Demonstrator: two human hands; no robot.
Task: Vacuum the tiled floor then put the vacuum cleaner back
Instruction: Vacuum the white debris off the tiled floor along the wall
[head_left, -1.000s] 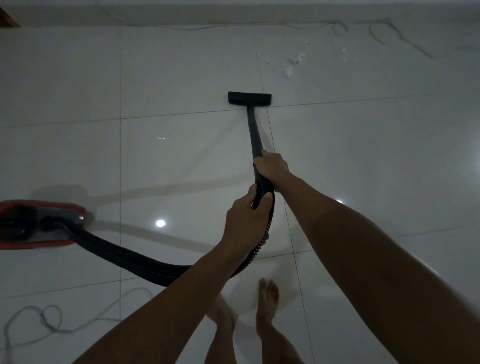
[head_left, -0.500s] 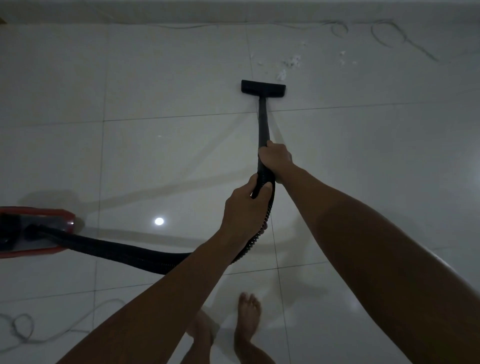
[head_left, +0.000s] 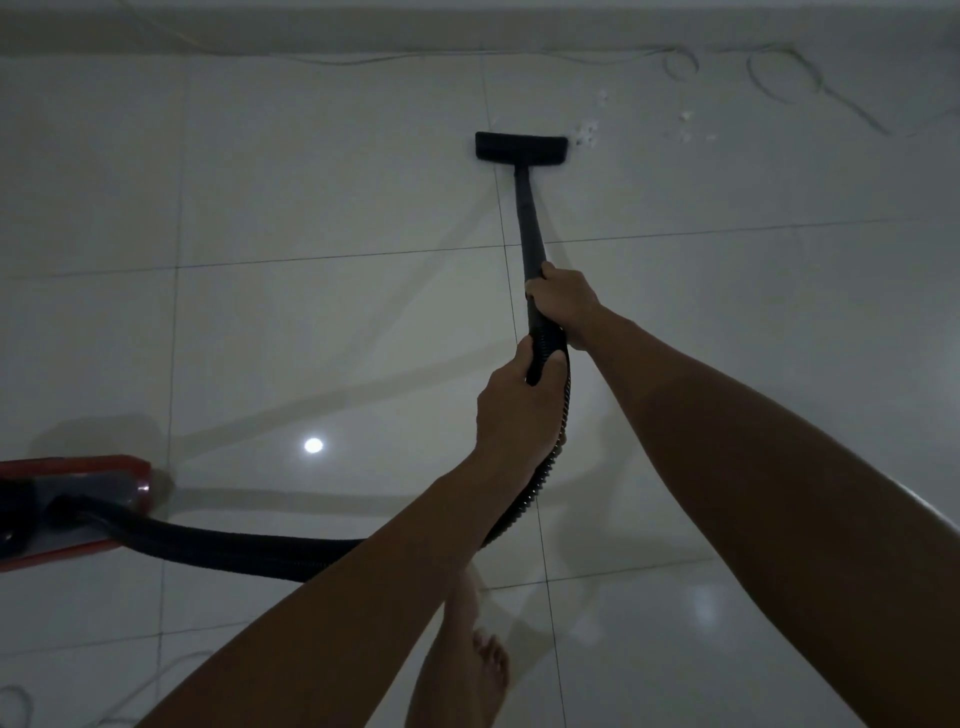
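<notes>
Hands (head_left: 519, 415) grip wand (head_left: 527, 218) over glossy tiled floor (head_left: 311, 182).

1 head-worn camera looks forward and down, close over the tiled floor (head_left: 311, 338).

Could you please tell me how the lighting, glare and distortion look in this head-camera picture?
Head view: dim overall; a round lamp glare shines on the glossy pale tiled floor; the thin black vacuum wand casts faint double shadows leftward; wide-angle distortion tilts the grout lines; the small white debris scraps look soft.
</notes>
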